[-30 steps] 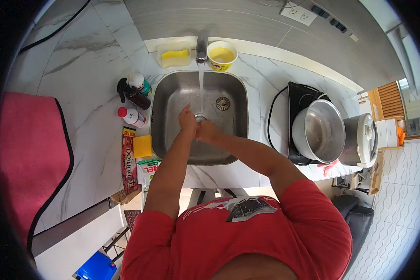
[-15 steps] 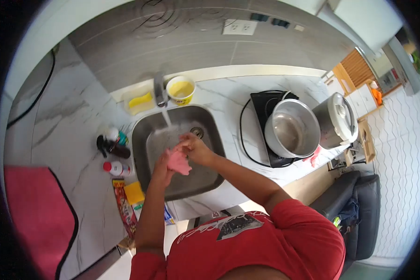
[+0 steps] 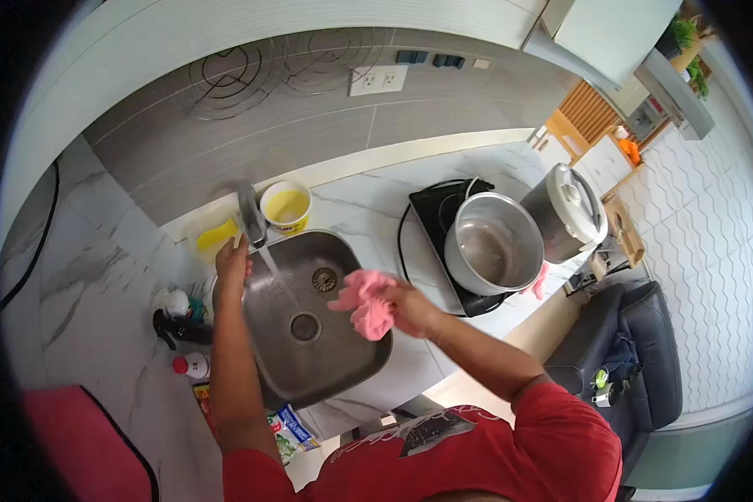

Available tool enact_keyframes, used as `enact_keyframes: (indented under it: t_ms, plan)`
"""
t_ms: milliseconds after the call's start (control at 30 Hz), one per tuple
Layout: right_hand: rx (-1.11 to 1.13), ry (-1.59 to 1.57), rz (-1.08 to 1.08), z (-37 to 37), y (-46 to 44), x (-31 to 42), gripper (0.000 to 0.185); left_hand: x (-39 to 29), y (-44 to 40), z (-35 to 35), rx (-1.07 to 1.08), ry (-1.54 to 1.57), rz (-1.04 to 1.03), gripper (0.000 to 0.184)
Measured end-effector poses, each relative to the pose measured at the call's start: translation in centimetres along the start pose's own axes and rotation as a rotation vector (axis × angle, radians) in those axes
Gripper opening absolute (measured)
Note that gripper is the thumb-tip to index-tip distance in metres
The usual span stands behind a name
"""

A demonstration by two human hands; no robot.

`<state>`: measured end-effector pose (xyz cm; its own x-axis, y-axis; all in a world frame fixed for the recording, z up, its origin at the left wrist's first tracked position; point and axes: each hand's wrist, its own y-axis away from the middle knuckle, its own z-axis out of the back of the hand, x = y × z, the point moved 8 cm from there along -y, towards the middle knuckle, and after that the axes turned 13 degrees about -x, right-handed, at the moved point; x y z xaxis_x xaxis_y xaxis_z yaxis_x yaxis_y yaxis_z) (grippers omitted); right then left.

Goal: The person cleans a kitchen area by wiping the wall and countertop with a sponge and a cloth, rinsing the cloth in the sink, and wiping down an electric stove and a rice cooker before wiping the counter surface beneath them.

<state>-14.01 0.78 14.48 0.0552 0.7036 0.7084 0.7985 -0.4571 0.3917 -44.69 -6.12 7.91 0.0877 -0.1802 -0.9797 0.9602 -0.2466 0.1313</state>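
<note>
The pink cloth (image 3: pixel 368 305) is bunched in my right hand (image 3: pixel 417 311) over the sink (image 3: pixel 276 364)'s right edge. Near its back-left corner, my left hand (image 3: pixel 233 261) seems to be reaching to work the running faucet (image 3: pixel 249 216); I can't tell its grip. That calls for holding the cloth clear.

A crumpled pink cloth (image 3: pixel 366 305) is gripped in the right hand (image 3: pixel 412 309) above the edge of the steel sink (image 3: pixel 326 360), while the left hand (image 3: pixel 233 266) is held near the faucet (image 3: pixel 252 216), from which water (image 3: pixel 274 268) is being run. On the marble-patterned counter (image 3: pixel 351 205), a metal pot (image 3: pixel 492 251) is supported by a black cooktop (image 3: pixel 431 199), with a lidded cooker (image 3: pixel 552 219) placed beside it.
</note>
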Motion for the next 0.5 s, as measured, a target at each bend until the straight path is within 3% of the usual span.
enact_keyframes:
  t_ms: [100,133,233,267,300,400,467,500]
  plan:
    - [-0.190,0.165,0.381,2.1,0.5,9.0,0.030,2.7,-2.7,-3.4,0.215,0.032,0.041,0.020]
    - [-0.072,0.158,0.352,-0.2,1.2,12.2,0.031,3.8,-2.8,-3.7,0.239,-0.050,0.042,0.014]
    - [-0.278,0.474,0.948,2.3,0.5,22.3,0.039,6.1,-3.2,-4.2,0.237,-0.126,0.045,0.007]
    - [-0.303,0.644,1.056,3.5,-0.8,25.5,0.040,7.0,-2.8,-3.9,0.212,-0.119,0.066,0.009]
    - [-0.363,0.786,1.331,3.2,-1.7,28.9,0.040,7.0,-2.6,-4.0,0.205,-0.117,0.050,0.009]
    - [-0.450,1.120,2.026,-2.5,-3.7,35.1,0.039,6.5,-2.3,-4.3,0.155,-0.096,0.026,0.018]
    - [-0.522,1.447,2.034,-4.5,-9.2,37.4,0.036,6.1,-1.8,-2.9,0.090,-0.123,-0.043,0.024]
    - [-0.674,1.830,1.862,-5.6,-12.9,38.7,0.034,6.2,-1.3,-2.1,0.047,-0.153,-0.094,0.026]
